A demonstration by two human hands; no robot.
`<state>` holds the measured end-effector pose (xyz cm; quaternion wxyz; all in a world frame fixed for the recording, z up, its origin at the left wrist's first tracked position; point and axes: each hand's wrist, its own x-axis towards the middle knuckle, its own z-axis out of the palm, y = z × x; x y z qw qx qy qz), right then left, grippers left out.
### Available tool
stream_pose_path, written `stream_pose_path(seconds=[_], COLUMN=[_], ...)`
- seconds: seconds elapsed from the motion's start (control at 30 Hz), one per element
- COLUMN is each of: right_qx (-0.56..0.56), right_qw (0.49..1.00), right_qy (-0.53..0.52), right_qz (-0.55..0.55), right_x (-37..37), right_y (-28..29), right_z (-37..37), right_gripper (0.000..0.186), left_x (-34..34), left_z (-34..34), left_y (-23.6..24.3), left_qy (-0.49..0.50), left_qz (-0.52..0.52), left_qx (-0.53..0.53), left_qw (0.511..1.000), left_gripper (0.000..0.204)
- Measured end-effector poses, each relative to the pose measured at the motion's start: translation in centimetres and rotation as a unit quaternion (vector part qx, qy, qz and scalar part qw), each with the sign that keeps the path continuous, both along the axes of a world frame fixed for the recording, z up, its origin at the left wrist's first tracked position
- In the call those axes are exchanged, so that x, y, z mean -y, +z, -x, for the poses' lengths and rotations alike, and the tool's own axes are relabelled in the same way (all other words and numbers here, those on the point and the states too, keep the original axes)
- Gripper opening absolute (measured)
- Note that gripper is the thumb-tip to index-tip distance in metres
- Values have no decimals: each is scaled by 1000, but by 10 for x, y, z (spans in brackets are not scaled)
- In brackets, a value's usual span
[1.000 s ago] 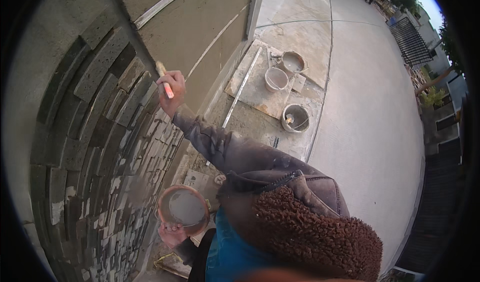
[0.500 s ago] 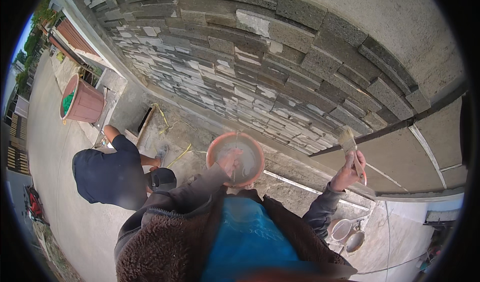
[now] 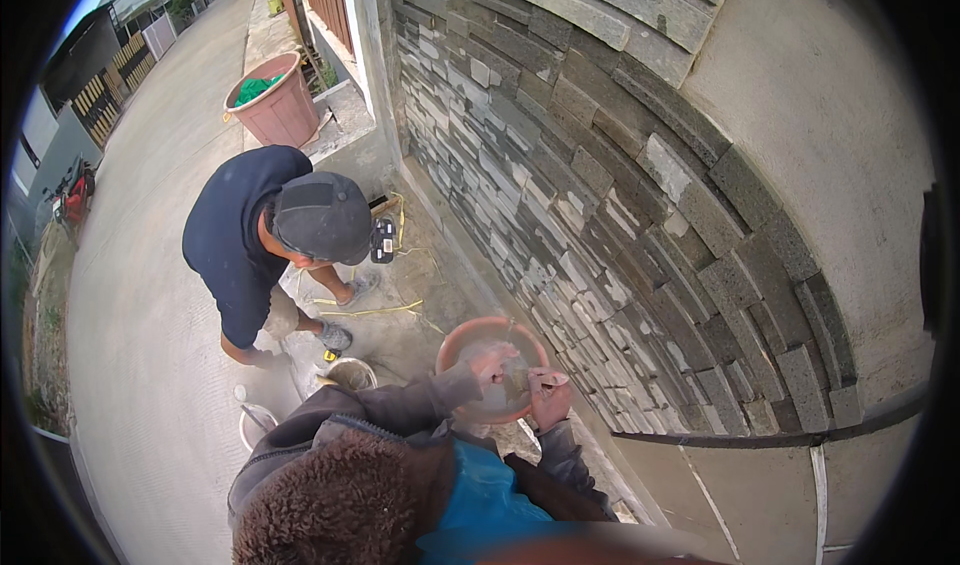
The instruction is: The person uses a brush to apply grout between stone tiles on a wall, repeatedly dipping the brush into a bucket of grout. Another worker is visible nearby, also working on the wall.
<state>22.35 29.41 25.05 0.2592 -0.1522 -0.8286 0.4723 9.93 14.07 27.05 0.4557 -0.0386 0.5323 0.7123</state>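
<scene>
A round reddish-orange basin (image 3: 462, 333) with grey, cloudy liquid is in front of me, close to the foot of the stone-clad wall (image 3: 600, 265). My left hand (image 3: 490, 361) reaches over the liquid inside the rim; motion smears its fingers. At the basin's right edge, my right hand (image 3: 550, 401) is closed around the handle of a flat paintbrush. The paintbrush's bristles (image 3: 518, 377) point left over the liquid, close to my left hand. Whether they touch that hand or the liquid, I cannot tell.
A co-worker (image 3: 245, 230) in a dark shirt and cap bends over at the left. Beside my left sleeve stand a bucket (image 3: 352, 373) and a pale container (image 3: 256, 425). Yellow strapping (image 3: 385, 310) lies on the ground, and a large pink tub (image 3: 275, 115) stands farther off.
My right hand has brought the paintbrush from the wall at the right down to the basin. The view has turned left, and the co-worker's head and legs show more fully.
</scene>
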Motion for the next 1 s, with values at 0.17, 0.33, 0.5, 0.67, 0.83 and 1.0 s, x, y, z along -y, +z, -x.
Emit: stream_pose_path(seconds=[0.17,0.33,0.5,0.67,0.83,1.0], right_qx=[-165,39,-57,-11,15,30], right_qw=[982,995,998,998,991,957], right_qy=[-41,6,9,51,134,287], right_qz=[-80,91,10,29,20,-41], right_x=[28,40,36,43,48,32], right_y=[40,5,30,18,7,3], right_z=[39,43,42,41,43,63], right_gripper=[9,6,8,8,9,7], left_x=[13,34,68,105,148,197], left_z=[10,13,25,22,-3,-54], left_y=[-15,-25,-44,-60,-49,-57], left_qy=[67,76,148,197,324,508], left_qz=[9,-13,-35,34,26,3], left_qx=[19,-25,29,18,78,66], left_qw=[998,997,988,980,942,859], left_gripper=[14,15,19,14,10,15])
